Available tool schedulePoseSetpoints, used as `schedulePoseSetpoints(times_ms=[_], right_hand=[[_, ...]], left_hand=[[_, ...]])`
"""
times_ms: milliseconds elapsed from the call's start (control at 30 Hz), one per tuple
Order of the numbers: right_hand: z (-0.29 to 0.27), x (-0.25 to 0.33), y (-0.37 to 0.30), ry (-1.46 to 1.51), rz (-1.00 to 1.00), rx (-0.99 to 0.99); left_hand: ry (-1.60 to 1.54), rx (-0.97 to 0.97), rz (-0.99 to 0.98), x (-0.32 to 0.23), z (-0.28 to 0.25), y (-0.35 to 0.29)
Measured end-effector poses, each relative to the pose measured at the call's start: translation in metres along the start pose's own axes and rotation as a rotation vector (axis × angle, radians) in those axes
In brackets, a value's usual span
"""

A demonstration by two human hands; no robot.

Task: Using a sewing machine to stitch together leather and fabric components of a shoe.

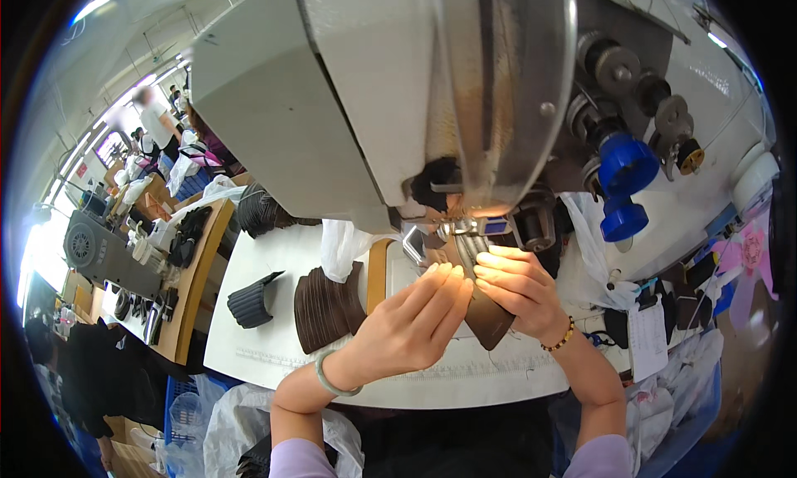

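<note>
A dark brown curved flat piece [490,322], leather or fabric, lies on the white table under the needle area of a sewing machine [357,88]. My left hand [419,316] has its fingers bent and pressed together at the piece's left edge. Opposite it, my right hand [523,291] grips the right edge, fingertips close to the metal presser parts [473,226]. Bright lamp light falls on both sets of fingertips. The needle itself and the piece's far end are hidden behind the machine head and my fingers.
Left of my hands lie a fanned stack of brown pieces [328,312], a dark grey stack [251,302] and a white plastic bag [342,250]. Blue tension knobs [627,164] jut from the machine. Plastic-lined bins flank the table. Another person in black [104,378] is at far left.
</note>
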State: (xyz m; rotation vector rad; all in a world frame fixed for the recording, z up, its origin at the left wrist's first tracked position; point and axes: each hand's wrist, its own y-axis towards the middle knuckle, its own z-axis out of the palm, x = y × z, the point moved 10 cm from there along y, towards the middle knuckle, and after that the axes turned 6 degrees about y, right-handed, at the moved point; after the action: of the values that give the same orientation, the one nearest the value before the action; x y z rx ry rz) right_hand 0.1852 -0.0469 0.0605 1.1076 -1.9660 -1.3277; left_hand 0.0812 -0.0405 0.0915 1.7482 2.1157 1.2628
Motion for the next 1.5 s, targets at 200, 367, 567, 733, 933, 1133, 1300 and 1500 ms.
schedulePoseSetpoints(times_ms=[200, 367, 567, 733, 933, 1133, 1300, 1500], right_hand=[[0.001, 0.001, 0.000, 0.001, 0.044, 0.012], [0.000, -0.001, 0.000, -0.009, 0.078, -0.037], [0.008, -0.001, 0.005, -0.144, 0.144, -0.007], [0.012, -0.002, 0.001, -0.168, 0.153, 0.028], [0.012, -0.002, 0.006, -0.163, 0.158, -0.005], [0.013, -0.002, 0.007, -0.220, 0.180, 0.009], [0.019, -0.008, 0.000, -0.267, 0.208, 0.045], [0.010, -0.002, 0.002, -0.140, 0.121, -0.034]], left_hand=[[0.007, -0.024, 0.025, 0.000, -0.002, 0.000], [-0.023, -0.030, 0.016, 0.005, -0.002, 0.000], [-0.122, -0.044, -0.025, 0.029, 0.006, -0.005], [-0.215, -0.080, -0.060, 0.036, 0.006, -0.007], [-0.216, -0.098, -0.063, 0.036, 0.006, -0.006], [-0.254, -0.098, -0.130, 0.048, 0.008, -0.008], [-0.252, -0.043, -0.153, 0.050, 0.015, -0.009], [-0.169, -0.131, -0.151, 0.040, 0.004, -0.010]])
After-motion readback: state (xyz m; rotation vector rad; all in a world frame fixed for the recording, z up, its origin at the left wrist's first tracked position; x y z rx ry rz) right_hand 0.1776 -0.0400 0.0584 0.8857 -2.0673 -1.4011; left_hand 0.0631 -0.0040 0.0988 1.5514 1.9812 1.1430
